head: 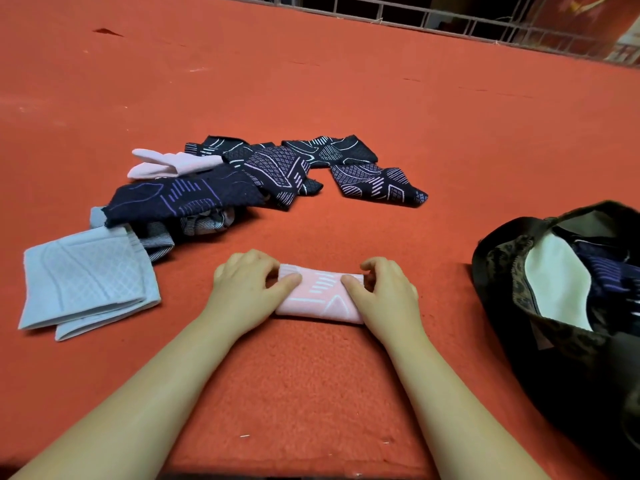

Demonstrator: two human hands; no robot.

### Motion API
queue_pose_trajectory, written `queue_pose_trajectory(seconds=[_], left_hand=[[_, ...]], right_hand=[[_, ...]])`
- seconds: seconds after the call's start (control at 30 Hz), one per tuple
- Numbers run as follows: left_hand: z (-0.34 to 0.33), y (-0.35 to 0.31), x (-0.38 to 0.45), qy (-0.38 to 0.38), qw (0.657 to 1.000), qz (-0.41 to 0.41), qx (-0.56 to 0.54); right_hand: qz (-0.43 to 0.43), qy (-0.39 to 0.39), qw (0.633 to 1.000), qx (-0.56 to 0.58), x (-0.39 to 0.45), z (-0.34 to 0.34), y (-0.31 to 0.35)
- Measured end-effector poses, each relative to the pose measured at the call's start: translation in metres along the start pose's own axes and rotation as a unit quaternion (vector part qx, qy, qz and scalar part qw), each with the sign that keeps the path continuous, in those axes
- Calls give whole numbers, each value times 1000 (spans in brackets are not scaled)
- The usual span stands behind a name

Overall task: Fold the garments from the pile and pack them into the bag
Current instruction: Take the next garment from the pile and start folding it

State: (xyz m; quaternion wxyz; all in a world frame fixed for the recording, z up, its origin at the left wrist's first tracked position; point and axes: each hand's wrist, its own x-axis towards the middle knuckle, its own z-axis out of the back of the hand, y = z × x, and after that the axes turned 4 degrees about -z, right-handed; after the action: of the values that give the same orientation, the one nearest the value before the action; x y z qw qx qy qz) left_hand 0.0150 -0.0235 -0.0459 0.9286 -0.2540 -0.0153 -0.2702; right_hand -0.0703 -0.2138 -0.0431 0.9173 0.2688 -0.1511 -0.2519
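Head view: both hands sit on a small pink garment, folded into a compact rectangle with white line markings, lying on the red felt-like surface directly in front of the person. Left hand grips the garment's left end, thumb lying on top, fingers curled over the far edge. Right hand grips the right end the same way, thumb on top, fingers curled down at the far corner. Pile lies farther out and to the left: several dark navy pieces with white and purple line patterns, a striped grey piece tucked underneath, and a pale pink piece at its far left edge. One dark patterned piece lies slightly apart at the right of the pile. Light blue folded garment lies at the near left end of the pile, well left of the left hand. Dark bag stands open at the right edge, well apart from the right hand; white lining and dark patterned fabric show inside. Metal railing runs along the far border of the surface.
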Motion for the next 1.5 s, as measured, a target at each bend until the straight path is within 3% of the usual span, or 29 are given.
queue_pose_trajectory(seconds=[0.1,0.2,0.3,0.37,0.5,0.7,0.8,0.9,1.17,1.27,1.4,1.5], left_hand=[[2,-2,3,83,996,2,29],[6,-7,1,142,990,8,18],[10,-20,-8,96,980,50,-165],[10,-39,-18,46,947,68,-309],[12,-84,-24,-43,904,76,-418],[26,-154,-18,-30,894,76,-440],[27,-200,-12,-19,891,34,-452],[21,-249,-7,6,880,1,-474],[-22,-349,23,162,834,3,-528],[-34,-373,43,150,851,-13,-504],[-50,-382,69,91,941,-75,-317],[-73,-375,75,137,963,-73,-221]], right_hand=[[20,65,992,-102,-2,-1,-4],[40,96,990,-96,-7,1,-2],[18,84,994,70,-15,10,3],[-9,45,978,203,-25,19,9],[-36,-24,974,222,-39,48,14],[-43,-4,994,96,-52,129,8],[0,-57,998,42,-68,183,-7],[11,-122,987,106,-81,229,-33],[-116,-181,952,219,-40,302,-134],[-154,-194,939,241,-11,306,-165],[-165,-196,941,221,14,300,-181],[-156,-156,967,124,18,292,-192]])
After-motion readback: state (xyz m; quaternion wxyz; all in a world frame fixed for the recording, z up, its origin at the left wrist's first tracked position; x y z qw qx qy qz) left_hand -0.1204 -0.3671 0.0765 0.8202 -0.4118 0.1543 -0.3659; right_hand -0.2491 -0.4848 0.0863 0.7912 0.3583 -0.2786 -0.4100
